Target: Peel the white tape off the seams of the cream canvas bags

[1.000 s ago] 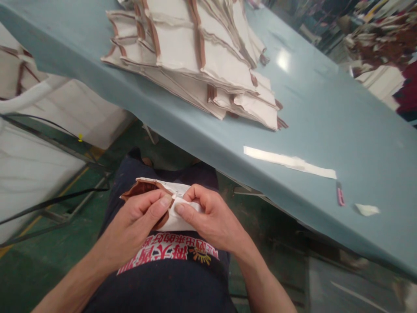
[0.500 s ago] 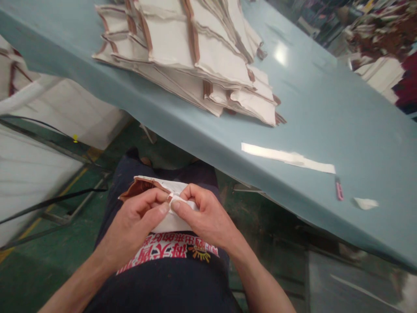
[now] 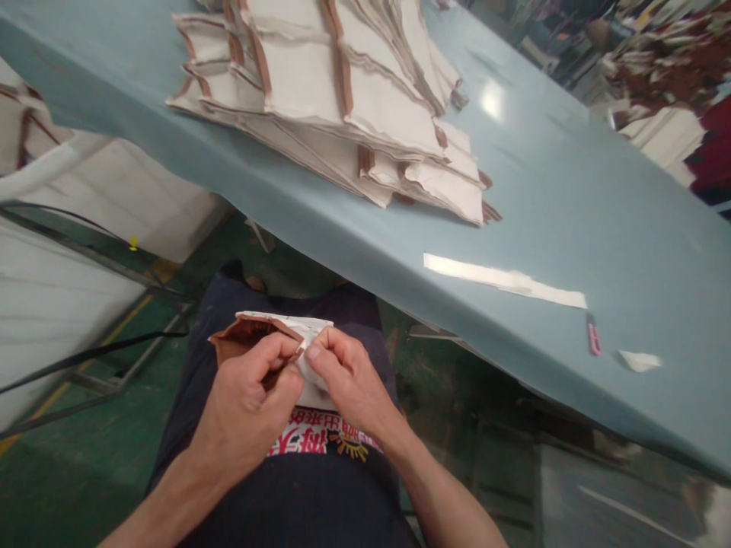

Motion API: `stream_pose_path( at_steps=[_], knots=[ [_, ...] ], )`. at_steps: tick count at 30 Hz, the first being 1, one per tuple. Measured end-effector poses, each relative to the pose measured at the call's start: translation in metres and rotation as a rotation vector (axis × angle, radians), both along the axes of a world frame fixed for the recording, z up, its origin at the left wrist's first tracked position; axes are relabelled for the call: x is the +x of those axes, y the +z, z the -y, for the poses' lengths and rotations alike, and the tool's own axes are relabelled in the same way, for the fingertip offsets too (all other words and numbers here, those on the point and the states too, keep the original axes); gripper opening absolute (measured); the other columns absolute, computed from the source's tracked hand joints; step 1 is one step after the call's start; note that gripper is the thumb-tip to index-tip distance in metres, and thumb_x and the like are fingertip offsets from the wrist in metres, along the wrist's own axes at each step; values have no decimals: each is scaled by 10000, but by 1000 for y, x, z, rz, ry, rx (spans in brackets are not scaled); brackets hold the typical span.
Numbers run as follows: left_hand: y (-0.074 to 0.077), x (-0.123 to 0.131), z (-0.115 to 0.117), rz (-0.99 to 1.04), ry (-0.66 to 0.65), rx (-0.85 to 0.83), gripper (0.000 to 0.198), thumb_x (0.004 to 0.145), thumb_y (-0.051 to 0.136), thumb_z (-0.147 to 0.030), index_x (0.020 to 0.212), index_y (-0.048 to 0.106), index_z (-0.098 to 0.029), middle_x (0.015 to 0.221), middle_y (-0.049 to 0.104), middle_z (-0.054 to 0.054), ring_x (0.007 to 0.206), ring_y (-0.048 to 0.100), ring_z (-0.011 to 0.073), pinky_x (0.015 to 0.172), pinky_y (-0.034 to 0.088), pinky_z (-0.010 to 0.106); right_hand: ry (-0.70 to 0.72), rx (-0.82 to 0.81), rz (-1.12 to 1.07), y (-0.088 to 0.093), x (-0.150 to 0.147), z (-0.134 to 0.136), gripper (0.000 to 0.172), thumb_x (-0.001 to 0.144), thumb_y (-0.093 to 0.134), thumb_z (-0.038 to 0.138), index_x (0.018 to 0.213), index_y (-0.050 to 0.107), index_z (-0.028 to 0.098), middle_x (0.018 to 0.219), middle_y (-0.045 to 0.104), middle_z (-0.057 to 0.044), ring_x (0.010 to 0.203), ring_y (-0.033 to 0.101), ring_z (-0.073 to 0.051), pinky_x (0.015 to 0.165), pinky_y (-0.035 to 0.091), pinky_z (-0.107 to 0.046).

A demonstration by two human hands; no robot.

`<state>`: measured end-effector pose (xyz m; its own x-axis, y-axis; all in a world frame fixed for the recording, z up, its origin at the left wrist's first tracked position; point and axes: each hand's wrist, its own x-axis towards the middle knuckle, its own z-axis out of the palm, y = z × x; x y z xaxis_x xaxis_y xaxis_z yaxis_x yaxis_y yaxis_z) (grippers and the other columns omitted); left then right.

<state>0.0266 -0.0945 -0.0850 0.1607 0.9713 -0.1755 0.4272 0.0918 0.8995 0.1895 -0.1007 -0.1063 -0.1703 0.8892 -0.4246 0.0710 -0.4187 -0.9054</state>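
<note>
Head view: left hand (image 3: 245, 403) and right hand (image 3: 355, 380) pinch a brown-lined pouch (image 3: 243, 335).

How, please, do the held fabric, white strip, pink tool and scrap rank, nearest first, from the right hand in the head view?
1. Held fabric: in right hand
2. White strip: on table
3. Pink tool: right of strip
4. Scrap: right of tool

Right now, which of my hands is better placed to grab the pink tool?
Probably the right hand: it is nearer the pink tool, off to its right. The left hand is farther away; both hands pinch the cloth.
</note>
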Motion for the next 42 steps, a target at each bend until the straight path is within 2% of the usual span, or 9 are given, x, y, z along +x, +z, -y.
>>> stream_pose_path(
  at_steps=[5,13,19,23,28,32,35,40,42],
  knots=[
    [-5,4,5,-87,5,119,205,844,515,-288,718,672,-250,540,615,-57,446,505,136,490,378,268,-65,82,104,-10,-8,3,347,995,503,465,727,392,276,692,433,53,691,431,-160,643,333,-300],
    [-10,3,-7,-84,-13,102,174,835,530,-321,737,653,-248,608,606,-38,563,535,166,577,407,282,104,67,341,-5,-6,-17,312,1026,501,333,730,438,255,728,479,41,730,447,-168,668,253,-322],
    [12,-13,-29,92,-126,-61,249,826,562,-408,708,706,-242,660,688,3,575,582,185,525,465,262,68,163,227,-5,4,-26,446,1126,470,510,758,479,257,715,534,42,705,513,-168,667,346,-317],
    [30,-23,-41,141,-210,-70,292,865,602,-415,733,791,-236,730,768,31,616,648,200,548,503,253,17,378,197,22,26,-31,342,1141,537,509,970,659,239,913,737,-20,860,674,-205,831,497,-346],
    [43,-30,-46,115,-321,-41,304,930,623,-400,813,851,-238,766,795,11,661,693,201,574,536,237,259,685,187,62,36,-47,350,1086,702,582,1178,725,246,1267,817,-91,1218,741,-268,1094,539,-411],
    [46,-34,-40,16,-357,97,287,950,580,-310,777,803,-259,703,784,-39,578,647,147,536,453,209,445,830,210,67,37,-63,305,1049,804,544,1022,719,252,1019,808,-32,1038,727,-241,1033,519,-409],
    [50,-35,-36,-53,-346,220,247,919,570,-234,793,780,-267,632,750,-72,506,608,117,495,391,206,528,925,340,65,38,-70,354,1044,814,505,850,661,252,797,724,5,869,636,-222,986,462,-428],
    [54,-34,-34,-98,-336,341,178,927,591,-224,814,719,-275,530,644,-114,393,473,94,431,322,216,702,1036,444,70,36,-75,443,1102,701,465,734,565,259,799,686,-38,998,615,-273,973,435,-432],
    [53,-35,-34,-121,-326,389,191,938,565,-220,817,701,-277,542,646,-107,421,512,104,443,338,218,764,1026,410,71,36,-77,422,1131,652,424,752,571,259,815,675,-40,997,620,-259,914,452,-386]
  ],
)
